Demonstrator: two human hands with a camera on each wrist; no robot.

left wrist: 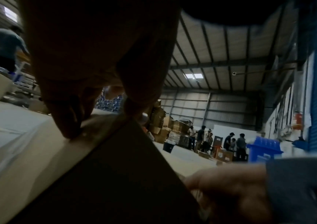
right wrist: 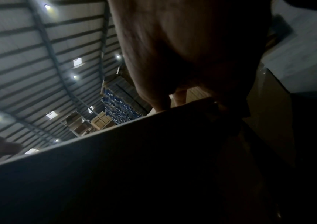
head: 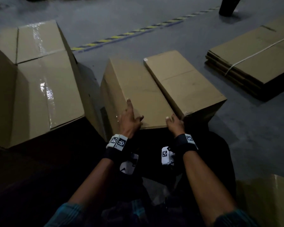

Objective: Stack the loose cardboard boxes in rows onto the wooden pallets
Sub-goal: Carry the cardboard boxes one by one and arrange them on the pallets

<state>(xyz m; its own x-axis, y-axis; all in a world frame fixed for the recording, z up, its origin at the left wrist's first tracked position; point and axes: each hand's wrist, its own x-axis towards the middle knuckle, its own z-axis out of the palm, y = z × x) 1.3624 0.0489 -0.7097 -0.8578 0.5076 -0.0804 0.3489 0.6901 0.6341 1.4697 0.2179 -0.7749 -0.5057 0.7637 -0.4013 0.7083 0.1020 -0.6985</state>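
Observation:
A closed brown cardboard box stands on the grey floor just ahead of me, with a second box tight against its right side. My left hand lies on the near left corner of the first box, fingers spread flat over its top. In the left wrist view those fingers press on the box's top edge. My right hand grips the near right corner, thumb on top and fingers tucked into the seam between the two boxes. The right wrist view shows that hand hooked over the dark box wall.
A large taped box stands close on the left. A tied bundle of flattened cardboard lies at the right, and another box corner sits at the lower right. A yellow-black floor stripe runs behind. Several people stand far off.

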